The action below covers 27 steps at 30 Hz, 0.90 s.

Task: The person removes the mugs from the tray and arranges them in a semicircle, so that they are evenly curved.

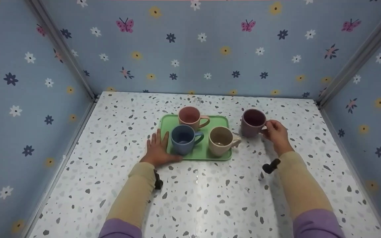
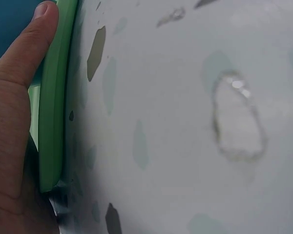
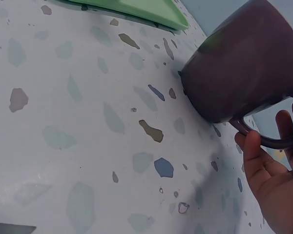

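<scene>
Positioning seems in hand: plum mug (image 1: 251,128), at three o'clock of green tray (image 1: 218,121), pinched by right hand (image 1: 278,135).
Tray touched by spread left hand (image 1: 158,151); steady grip likely needed next.

And here's a smooth, plastic-looking green tray (image 1: 217,121); the purple mug (image 3: 244,63) shows a soft sheen, the tabletop (image 1: 210,188) gleams glossy, sleeves (image 1: 304,185) are matt cloth, grey rails (image 1: 358,59) look metal!

Shows the left hand (image 2: 10,131), thumb straight and lying up to the rim of a green tray (image 2: 52,126). Beyond the thumb, shows part of a blue object (image 2: 10,24). Alongside the tray's edge, shows a pale surface (image 2: 171,146) flecked grey and greenish.
</scene>
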Available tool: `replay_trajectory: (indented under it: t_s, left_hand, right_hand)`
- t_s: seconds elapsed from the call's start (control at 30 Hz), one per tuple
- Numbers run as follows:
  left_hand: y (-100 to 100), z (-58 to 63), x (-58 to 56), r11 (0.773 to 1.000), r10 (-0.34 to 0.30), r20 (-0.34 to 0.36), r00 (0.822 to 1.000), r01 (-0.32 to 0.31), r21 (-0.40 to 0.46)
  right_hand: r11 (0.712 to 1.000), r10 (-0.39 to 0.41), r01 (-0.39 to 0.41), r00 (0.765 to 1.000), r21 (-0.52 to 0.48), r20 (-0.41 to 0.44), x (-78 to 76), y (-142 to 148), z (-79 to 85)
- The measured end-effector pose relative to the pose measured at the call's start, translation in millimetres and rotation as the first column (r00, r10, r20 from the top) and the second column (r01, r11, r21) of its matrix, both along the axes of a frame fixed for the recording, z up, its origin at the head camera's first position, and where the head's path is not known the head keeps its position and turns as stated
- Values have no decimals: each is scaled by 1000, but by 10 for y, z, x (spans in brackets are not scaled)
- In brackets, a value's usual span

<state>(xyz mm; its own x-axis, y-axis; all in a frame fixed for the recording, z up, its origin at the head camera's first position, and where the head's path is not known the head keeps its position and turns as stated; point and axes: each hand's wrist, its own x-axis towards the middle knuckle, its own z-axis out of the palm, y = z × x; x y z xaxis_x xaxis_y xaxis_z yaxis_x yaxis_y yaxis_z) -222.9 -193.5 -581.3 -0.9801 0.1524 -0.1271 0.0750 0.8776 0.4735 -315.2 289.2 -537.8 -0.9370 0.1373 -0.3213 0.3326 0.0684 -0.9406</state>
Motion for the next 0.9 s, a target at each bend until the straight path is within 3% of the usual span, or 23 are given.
replay_trajectory:
  t_s: [0.33,0.67,0.9]
  left_hand:
    - [25,46,44,1000,7,-17,1000,-7,4]
    - [12,18,30,1000,-3,-24,1000,3,15]
    - [19,24,42,1000,-1,-16,1000,1,12]
  right_hand:
    - [999,-52,52,998,-16,-24,36,65,-1]
    - [996,-67,69,997,54,-44,5,73,-46]
    - [997,-73,73,997,32,-7,-1,65,-6]
